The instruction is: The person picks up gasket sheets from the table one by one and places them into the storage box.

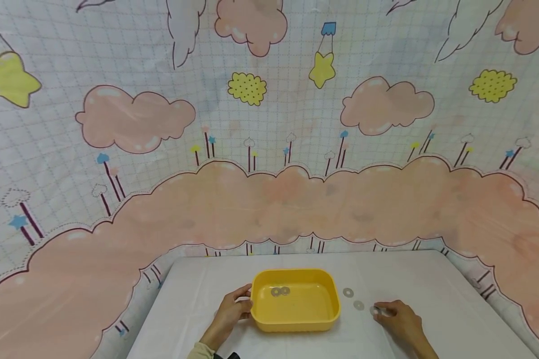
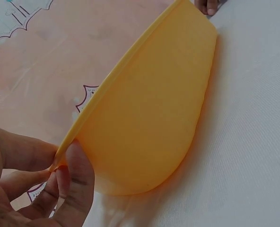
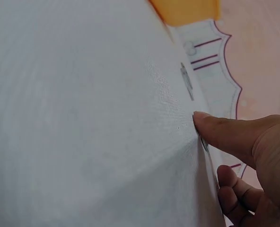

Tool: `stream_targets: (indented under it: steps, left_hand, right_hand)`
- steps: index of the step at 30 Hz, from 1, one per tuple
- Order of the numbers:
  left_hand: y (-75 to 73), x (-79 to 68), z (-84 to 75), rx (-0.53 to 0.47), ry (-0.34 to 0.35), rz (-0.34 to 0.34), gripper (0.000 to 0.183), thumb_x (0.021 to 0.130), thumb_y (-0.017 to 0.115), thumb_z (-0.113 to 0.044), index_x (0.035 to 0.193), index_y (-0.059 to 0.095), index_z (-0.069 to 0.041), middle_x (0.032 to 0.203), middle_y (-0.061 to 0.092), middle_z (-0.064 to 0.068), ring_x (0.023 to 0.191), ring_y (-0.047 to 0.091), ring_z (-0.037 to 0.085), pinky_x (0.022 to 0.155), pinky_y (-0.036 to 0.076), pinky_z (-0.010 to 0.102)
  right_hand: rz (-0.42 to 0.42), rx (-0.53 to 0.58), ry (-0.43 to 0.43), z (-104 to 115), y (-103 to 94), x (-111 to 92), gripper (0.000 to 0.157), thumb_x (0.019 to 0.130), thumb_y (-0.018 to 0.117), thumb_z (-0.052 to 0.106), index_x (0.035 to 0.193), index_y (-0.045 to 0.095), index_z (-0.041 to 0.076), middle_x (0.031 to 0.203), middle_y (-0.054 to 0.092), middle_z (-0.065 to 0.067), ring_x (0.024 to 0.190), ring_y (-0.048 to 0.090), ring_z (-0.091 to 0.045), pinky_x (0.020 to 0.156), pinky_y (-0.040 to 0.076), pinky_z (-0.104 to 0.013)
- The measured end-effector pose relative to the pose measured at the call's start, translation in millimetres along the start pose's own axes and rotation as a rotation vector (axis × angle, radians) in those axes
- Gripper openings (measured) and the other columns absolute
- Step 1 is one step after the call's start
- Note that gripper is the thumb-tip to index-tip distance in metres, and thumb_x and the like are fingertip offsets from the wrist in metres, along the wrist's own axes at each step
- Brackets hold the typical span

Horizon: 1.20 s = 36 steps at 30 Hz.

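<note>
My left hand (image 1: 228, 313) holds the near-left side of a yellow plastic basin (image 1: 296, 326). In the left wrist view its thumb and fingers pinch the basin's rim (image 2: 112, 78). Two flat metal washers, one of them a washer (image 1: 276, 292) at the left, overlap inside on the basin floor. To the right, my right hand (image 1: 400, 321) has its thumb and a finger at the edges of a washer (image 1: 375, 310) on the table; the fingertips partly hide it. Two more washers lie between that hand and the basin: an upper washer (image 1: 348, 292) and a lower washer (image 1: 358, 305).
A white cloth covers the table (image 1: 431, 279). Behind it and at the sides hangs a patterned curtain (image 1: 269, 204) with clouds and stars. A small greyish spot (image 1: 215, 313) shows beside the left wrist, too hidden to identify.
</note>
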<state>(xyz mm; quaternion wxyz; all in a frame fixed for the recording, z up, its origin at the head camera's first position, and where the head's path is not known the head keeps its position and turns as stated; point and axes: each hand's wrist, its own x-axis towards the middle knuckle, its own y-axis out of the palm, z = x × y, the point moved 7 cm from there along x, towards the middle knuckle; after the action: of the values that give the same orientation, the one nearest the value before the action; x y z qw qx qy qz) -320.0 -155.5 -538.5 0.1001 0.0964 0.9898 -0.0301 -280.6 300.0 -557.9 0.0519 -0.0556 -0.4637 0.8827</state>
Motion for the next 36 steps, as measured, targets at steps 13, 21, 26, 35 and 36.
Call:
stream_targets:
  steps: [13,21,26,35,36]
  left_hand:
    - [1.2,1.2,-0.9,-0.002,-0.001,0.002,0.064,0.086,0.059,0.000,0.146,0.039,0.007,0.119,0.050,0.015,0.079,0.060,0.013,0.068,0.056,0.030]
    - [2.0,6.2,-2.3,-0.003,-0.008,-0.010,0.063,0.087,0.059,0.000,0.146,0.039,0.006,0.120,0.050,0.017,0.077,0.060,0.013,0.067,0.056,0.029]
    - [2.1,6.3,-2.2,-0.004,-0.004,-0.008,0.064,0.086,0.059,0.000,0.146,0.039,0.006,0.120,0.050,0.017,0.077,0.060,0.013,0.066,0.055,0.028]
    - [1.8,5.7,-1.3,-0.010,0.010,-0.001,0.063,0.087,0.058,0.000,0.146,0.038,0.007,0.120,0.049,0.017,0.078,0.061,0.014,0.065,0.055,0.028]
    - [2.0,5.6,-1.2,-0.010,0.007,-0.002,0.063,0.087,0.058,0.000,0.146,0.038,0.007,0.120,0.049,0.017,0.078,0.061,0.014,0.066,0.055,0.028]
  right_hand:
    - [-0.015,0.118,0.009,3.7,-4.2,2.6,0.030,0.075,0.080,0.018,0.102,0.071,0.009,0.089,0.070,-0.001,0.080,0.058,-0.014,0.072,0.046,-0.034]
    - [-0.015,0.155,0.024,8.0,-12.4,11.7,0.018,0.077,0.074,0.008,0.095,0.075,0.008,0.085,0.073,-0.005,0.075,0.063,-0.014,0.067,0.050,-0.032]
    - [-0.010,0.167,0.035,13.8,-16.6,12.8,0.014,0.081,0.068,0.005,0.093,0.076,0.007,0.088,0.075,-0.008,0.077,0.064,-0.015,0.065,0.050,-0.032]
    - [-0.013,0.283,0.091,20.4,-20.2,12.1,0.018,0.084,0.067,0.005,0.101,0.074,0.003,0.087,0.073,-0.005,0.072,0.066,-0.015,0.057,0.051,-0.027]
    - [-0.014,0.296,0.090,22.7,-21.6,11.8,0.019,0.085,0.067,0.006,0.102,0.073,0.002,0.087,0.073,-0.005,0.072,0.066,-0.015,0.057,0.051,-0.027]
